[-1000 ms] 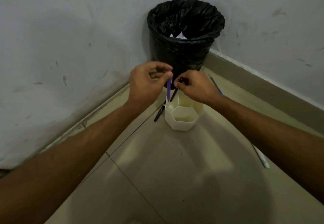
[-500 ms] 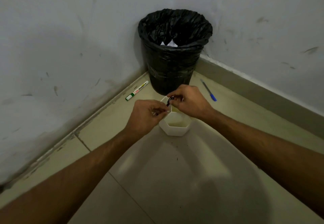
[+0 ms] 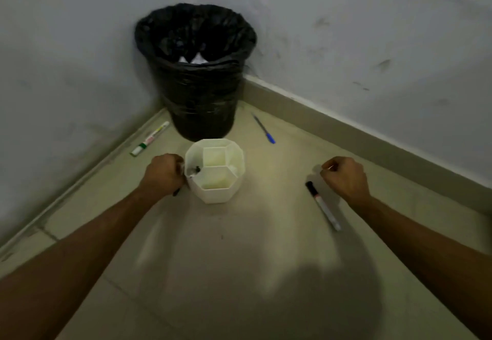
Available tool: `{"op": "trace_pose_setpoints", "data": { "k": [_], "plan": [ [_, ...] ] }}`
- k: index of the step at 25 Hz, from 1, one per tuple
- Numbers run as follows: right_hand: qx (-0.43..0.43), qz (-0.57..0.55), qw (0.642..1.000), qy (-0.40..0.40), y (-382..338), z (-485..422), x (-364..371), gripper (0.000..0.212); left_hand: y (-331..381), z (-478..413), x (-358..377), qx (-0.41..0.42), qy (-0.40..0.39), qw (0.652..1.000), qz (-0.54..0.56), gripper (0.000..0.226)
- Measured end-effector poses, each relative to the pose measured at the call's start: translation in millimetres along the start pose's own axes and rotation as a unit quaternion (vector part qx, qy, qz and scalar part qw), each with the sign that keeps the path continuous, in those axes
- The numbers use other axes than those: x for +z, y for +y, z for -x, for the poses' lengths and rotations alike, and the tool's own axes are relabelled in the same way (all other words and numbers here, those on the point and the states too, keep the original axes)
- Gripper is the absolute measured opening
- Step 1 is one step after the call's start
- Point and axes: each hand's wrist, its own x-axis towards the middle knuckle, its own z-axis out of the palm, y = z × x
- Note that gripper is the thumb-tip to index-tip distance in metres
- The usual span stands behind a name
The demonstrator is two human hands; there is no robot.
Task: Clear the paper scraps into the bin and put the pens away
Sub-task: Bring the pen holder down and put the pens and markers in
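A white hexagonal pen holder [image 3: 216,191] stands on the floor in front of the bin [image 3: 197,105], which has a black liner and white paper scraps [image 3: 197,59] inside. Dark pen ends [image 3: 196,170] show in the holder's left compartment. My left hand [image 3: 163,174] is closed against the holder's left side, and the end of a black pen [image 3: 176,193] sticks out under its heel. My right hand [image 3: 345,176] is curled shut with nothing visible in it, just right of a black-capped marker [image 3: 322,205] lying on the floor.
A blue pen [image 3: 264,129] lies right of the bin near the skirting. A green-capped marker [image 3: 150,138] lies along the left wall. The bin stands in the corner where two grey walls meet. Tiled floor spreads out in front of the holder.
Both hands have left the top of the holder. The left dropped to its left side onto the black pen. The right swung out right beside the black-capped marker. The purple pen is gone from my hand.
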Motion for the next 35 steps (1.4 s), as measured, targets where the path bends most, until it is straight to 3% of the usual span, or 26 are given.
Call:
{"op": "trace_pose_setpoints", "data": {
  "k": [5,8,12,14,16,19,22,24,28,35],
  "plan": [
    [0.031,0.039,0.996,-0.072,32.1,4.8,6.2,0.027,6.8,-5.2,8.5,0.020,0.009,1.000,0.013,0.002],
    [-0.014,0.118,0.981,-0.153,30.4,8.5,19.7,0.039,-1.3,-7.0,12.4,-0.006,0.069,0.995,0.065,0.025],
    [-0.053,0.164,0.966,-0.192,10.3,6.9,29.1,0.043,-8.0,4.7,-4.1,-0.051,0.126,0.969,0.206,0.032],
    [-0.057,0.075,0.983,-0.156,-14.7,5.8,27.4,0.041,0.0,12.1,-16.4,-0.045,0.166,0.945,0.278,0.029],
    [-0.069,-0.082,0.990,-0.093,-49.9,9.4,21.8,0.040,14.2,17.0,-29.7,-0.021,0.183,0.920,0.345,0.033],
    [-0.104,-0.279,0.953,-0.051,-109.3,25.0,9.1,0.032,31.4,23.5,-53.2,0.029,0.188,0.894,0.406,0.034],
    [-0.157,-0.379,0.910,-0.059,-153.0,38.5,0.4,0.027,52.5,34.2,-74.5,0.099,0.138,0.877,0.450,0.023],
    [-0.209,-0.388,0.897,-0.023,-169.1,42.1,-0.8,0.026,62.9,31.5,-84.3,0.135,0.128,0.873,0.450,0.018],
    [-0.292,-0.375,0.880,0.023,-188.8,40.4,-2.0,0.031,66.5,20.6,-92.1,0.170,0.193,0.882,0.394,0.022],
    [-0.363,-0.258,0.895,0.004,-189.5,26.6,22.4,0.028,67.7,5.7,-60.9,0.167,0.196,0.909,0.328,0.023]
  ]
}}
